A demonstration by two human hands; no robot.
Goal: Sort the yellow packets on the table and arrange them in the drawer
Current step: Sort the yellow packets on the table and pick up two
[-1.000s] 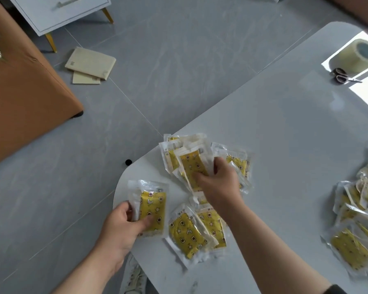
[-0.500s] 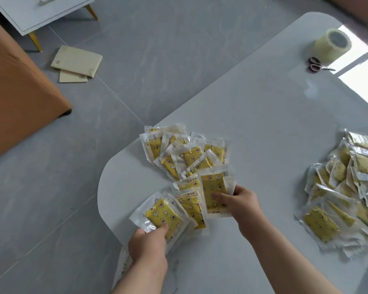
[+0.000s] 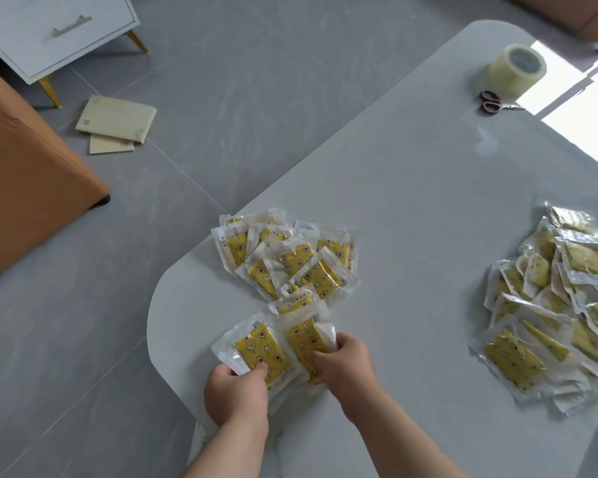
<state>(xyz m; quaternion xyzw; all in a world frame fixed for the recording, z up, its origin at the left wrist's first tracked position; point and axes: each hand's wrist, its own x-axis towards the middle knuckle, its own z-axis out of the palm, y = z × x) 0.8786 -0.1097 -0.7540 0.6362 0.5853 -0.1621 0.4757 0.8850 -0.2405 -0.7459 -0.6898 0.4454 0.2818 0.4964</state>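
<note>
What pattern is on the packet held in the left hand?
The packet is yellow with small stars, moons and flowers; head view.

Home living rm: sofa (image 3: 25, 174), drawer cabinet (image 3: 54, 29), tiled floor (image 3: 256, 81).

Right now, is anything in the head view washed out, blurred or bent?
Head view: sunlight blows out a patch of the table beside the tape roll and scissors; wrappers in the right pile glint, dulling their prints; the right-hand packet is slightly blurred, the left-hand packet sharper; table edges read nearly straight.
</note>
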